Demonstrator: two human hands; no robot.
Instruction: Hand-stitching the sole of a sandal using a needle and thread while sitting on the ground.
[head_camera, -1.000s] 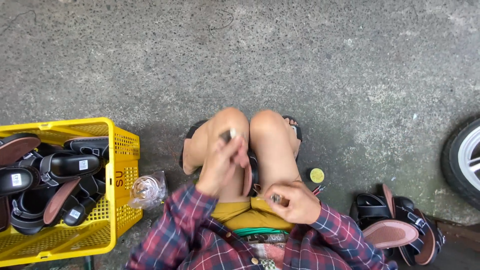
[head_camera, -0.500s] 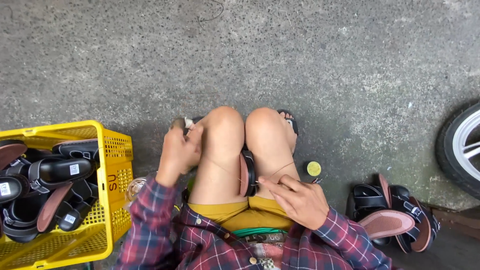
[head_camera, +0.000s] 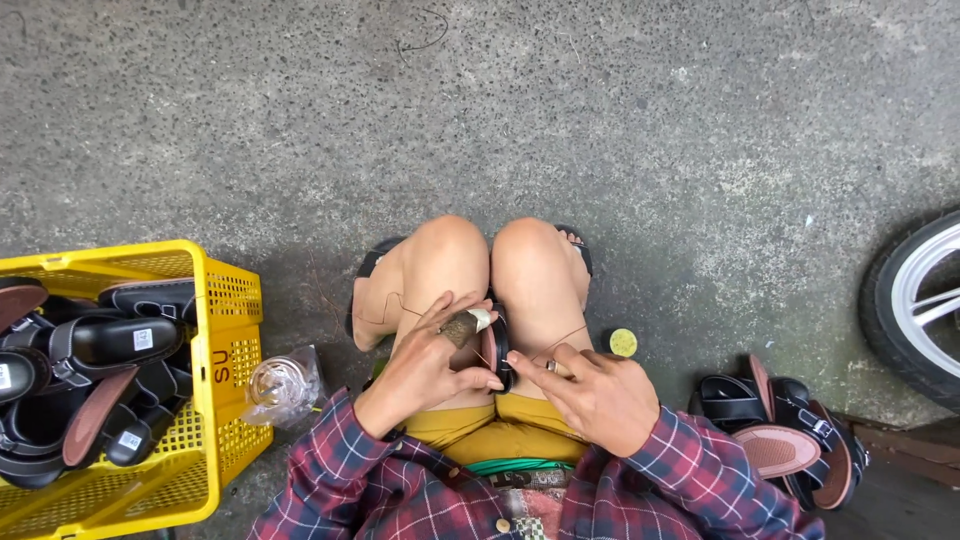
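Person seated low on a rough, speckled grey concrete floor (head_camera: 600, 120), knees drawn together, viewed from above. Sleeves are red-and-blue plaid flannel; shorts are mustard yellow.

A black sandal (head_camera: 497, 348), smooth rubbery sole seen edge-on, stands upright between the thighs, just behind the knees.

Left hand (head_camera: 430, 365): fingers curled around the near side of the sandal, gripping it. A brownish woven wrap with a pale tip covers one finger where it presses the sole edge.

Right hand (head_camera: 600, 395): fingers pinched together on a small metallic object, too small to identify, just beside the sandal. A thin tan thread (head_camera: 560, 340) runs from this hand across the right thigh toward the sandal.

Yellow perforated plastic crate (head_camera: 215, 350) at left, well apart from the hands, filled with black strapped sandals with brown insoles. Crumpled clear plastic bag (head_camera: 280, 385) touching its outer wall. Small round yellow-green disc (head_camera: 623, 343) on the floor beside the right knee. Loose pile of sandals (head_camera: 780, 430) at right; tyre and pale rim (head_camera: 915, 300) at the frame edge.
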